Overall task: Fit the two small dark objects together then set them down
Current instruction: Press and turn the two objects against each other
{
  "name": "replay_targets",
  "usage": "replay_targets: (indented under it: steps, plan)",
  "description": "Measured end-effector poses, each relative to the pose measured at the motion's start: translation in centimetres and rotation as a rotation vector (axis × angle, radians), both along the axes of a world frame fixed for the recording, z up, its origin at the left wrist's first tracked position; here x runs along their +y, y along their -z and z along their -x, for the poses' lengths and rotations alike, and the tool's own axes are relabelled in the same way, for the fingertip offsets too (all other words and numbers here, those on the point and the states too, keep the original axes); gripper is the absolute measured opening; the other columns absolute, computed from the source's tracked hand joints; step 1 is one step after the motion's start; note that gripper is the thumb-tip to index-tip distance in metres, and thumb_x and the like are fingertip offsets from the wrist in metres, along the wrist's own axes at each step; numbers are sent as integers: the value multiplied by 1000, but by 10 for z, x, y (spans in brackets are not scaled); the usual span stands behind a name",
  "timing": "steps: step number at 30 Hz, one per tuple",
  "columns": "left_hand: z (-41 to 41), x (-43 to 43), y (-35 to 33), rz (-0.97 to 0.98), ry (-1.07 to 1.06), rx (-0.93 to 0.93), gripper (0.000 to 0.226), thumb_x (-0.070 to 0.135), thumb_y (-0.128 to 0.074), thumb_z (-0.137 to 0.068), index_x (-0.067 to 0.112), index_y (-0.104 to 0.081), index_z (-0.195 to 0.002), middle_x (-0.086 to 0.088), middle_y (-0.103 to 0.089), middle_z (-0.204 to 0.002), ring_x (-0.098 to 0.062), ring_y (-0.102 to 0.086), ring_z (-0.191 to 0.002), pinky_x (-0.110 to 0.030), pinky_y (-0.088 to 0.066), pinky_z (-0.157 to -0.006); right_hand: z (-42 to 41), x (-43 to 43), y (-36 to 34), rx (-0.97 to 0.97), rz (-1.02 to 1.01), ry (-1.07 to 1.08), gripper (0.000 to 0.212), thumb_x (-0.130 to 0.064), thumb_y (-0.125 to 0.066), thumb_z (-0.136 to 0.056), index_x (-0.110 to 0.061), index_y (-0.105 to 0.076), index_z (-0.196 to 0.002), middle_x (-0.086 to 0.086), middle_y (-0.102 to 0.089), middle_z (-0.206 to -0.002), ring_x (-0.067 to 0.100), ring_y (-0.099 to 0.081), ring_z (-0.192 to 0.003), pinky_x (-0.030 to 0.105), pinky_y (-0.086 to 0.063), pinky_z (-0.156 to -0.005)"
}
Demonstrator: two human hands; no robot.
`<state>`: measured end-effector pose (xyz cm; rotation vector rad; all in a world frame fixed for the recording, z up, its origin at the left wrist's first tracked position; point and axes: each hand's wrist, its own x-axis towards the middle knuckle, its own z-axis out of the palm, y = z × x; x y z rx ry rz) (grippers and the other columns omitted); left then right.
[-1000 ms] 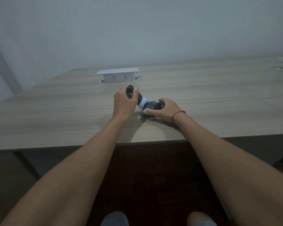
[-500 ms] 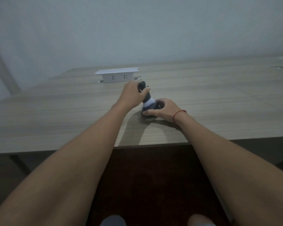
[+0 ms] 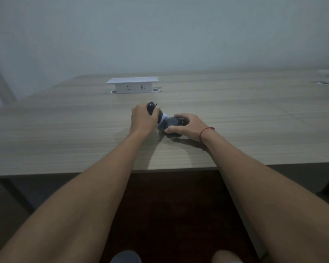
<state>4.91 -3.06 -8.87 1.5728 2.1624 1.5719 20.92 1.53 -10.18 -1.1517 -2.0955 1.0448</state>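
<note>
Both hands grip, left hand (image 3: 143,120) around the dark handle piece (image 3: 153,112), right hand (image 3: 186,126) pinning the dark base piece (image 3: 172,123) (near the tabletop (image 3: 65,130) front edge): press straight, steadily.

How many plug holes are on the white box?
2. Both sit side by side on the front face of the white box: one left, one right. Other sides are hidden.

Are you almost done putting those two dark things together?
Nearly. The left hand grips the upper dark piece, the right hand holds the lower dark piece on the table. A pale band shows where they meet, so they look joined; whether fully seated is hidden. Still left: letting go so they sit alone.
</note>
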Motion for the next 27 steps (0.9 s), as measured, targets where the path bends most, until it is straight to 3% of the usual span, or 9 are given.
replay_targets:
  steps: [3, 6, 9, 12, 17, 23, 27]
  plan:
    - [4, -4, 2, 39, 33, -70, 35, 30, -64, -88, 4, -59, -66, -8, -60, -63, -16, -54, -55, -26, -45, -50, -2, 5, -1, 12, 18, -33, 85, -46, -80, -69, -18, -45, -141, 3, -50, -139, 12, -45, -114, 29, -40, -95]
    - [17, -11, 2, 67, 159, -307, 33, 29, -67, -83, -2, -67, -73, -21, -69, -68, -34, -69, -65, -42, -58, -62, -2, 8, -2, 9, 14, -23, 86, -47, -78, -71, -18, -42, -144, 3, -47, -143, 11, -43, -112, 27, -37, -92]
    - [24, -22, -1, 116, 216, -452, 22, 21, -67, -88, 3, -65, -75, -17, -67, -65, -27, -65, -57, -33, -58, -58, 1, 7, -1, 15, -6, -4, 84, -49, -77, -73, -18, -42, -143, 4, -48, -142, 12, -44, -111, 27, -37, -91]
    - [20, -20, -3, 50, 197, -453, 22, 25, -69, -87, 5, -67, -77, -18, -71, -75, -22, -67, -57, -31, -61, -62, 2, 4, -1, -3, -8, -17, 78, -46, -75, -76, -19, -44, -142, 5, -49, -140, 13, -45, -109, 28, -38, -89]
    - [3, -4, -1, -2, 39, -275, 29, 34, -68, -85, 6, -70, -83, -12, -72, -82, -27, -71, -78, -39, -60, -75, 1, 3, -2, -11, -1, -23, 80, -47, -77, -73, -20, -45, -141, 4, -51, -139, 14, -46, -110, 28, -38, -92]
    - [17, -12, -10, 127, 303, -386, 18, 24, -68, -89, 9, -67, -79, -12, -70, -72, -17, -69, -57, -33, -61, -70, -1, 5, -5, 46, 20, 11, 72, -29, -73, -81, -13, -42, -144, 7, -48, -142, 12, -45, -110, 24, -34, -91]
    - [16, -7, -7, 100, 215, -306, 21, 25, -70, -86, 4, -69, -88, -15, -71, -81, -23, -70, -70, -38, -61, -75, -1, 0, -5, 27, -9, 13, 72, -30, -72, -83, -13, -40, -145, 7, -47, -145, 14, -46, -116, 24, -33, -91]
